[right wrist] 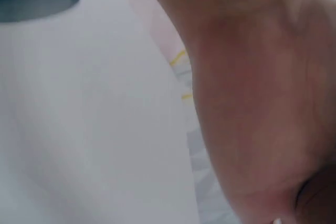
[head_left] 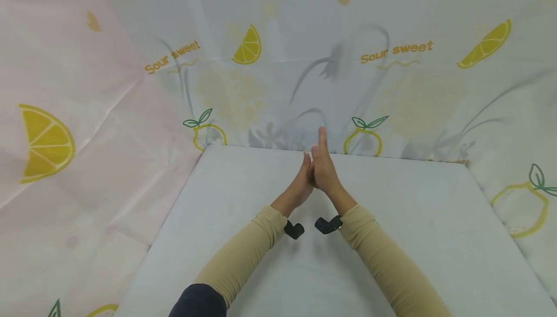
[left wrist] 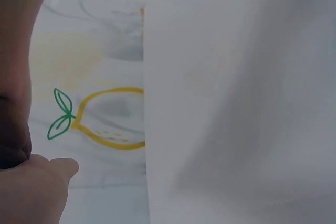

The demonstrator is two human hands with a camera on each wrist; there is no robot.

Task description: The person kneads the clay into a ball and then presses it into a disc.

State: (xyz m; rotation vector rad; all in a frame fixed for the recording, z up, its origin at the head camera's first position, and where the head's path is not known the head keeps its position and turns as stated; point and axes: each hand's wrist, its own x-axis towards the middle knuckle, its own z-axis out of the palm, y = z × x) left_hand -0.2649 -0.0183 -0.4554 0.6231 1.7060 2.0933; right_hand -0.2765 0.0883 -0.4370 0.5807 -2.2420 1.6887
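My left hand [head_left: 301, 180] and right hand [head_left: 324, 169] meet in front of me above the white table, heel and palm sides against each other. On the right hand, a finger stands straight up, seen edge-on. The left thumb points upward beside the right hand, while the other left fingers are hidden behind the contact; I cannot tell how they lie. From the left wrist, the left thumb [left wrist: 60, 169] shows below the shadowed right hand [left wrist: 13, 103]. In the right wrist view the left hand's base [right wrist: 252, 108] fills much of the picture. No object shows between the hands.
A white table [head_left: 243, 181] spreads under both arms. Behind it and at the sides hangs a pale lemon-print cloth [head_left: 278, 90]. Dark wrist cameras [head_left: 328, 224] jut inward below the hands, close to one another. Beige sleeves cover the forearms.
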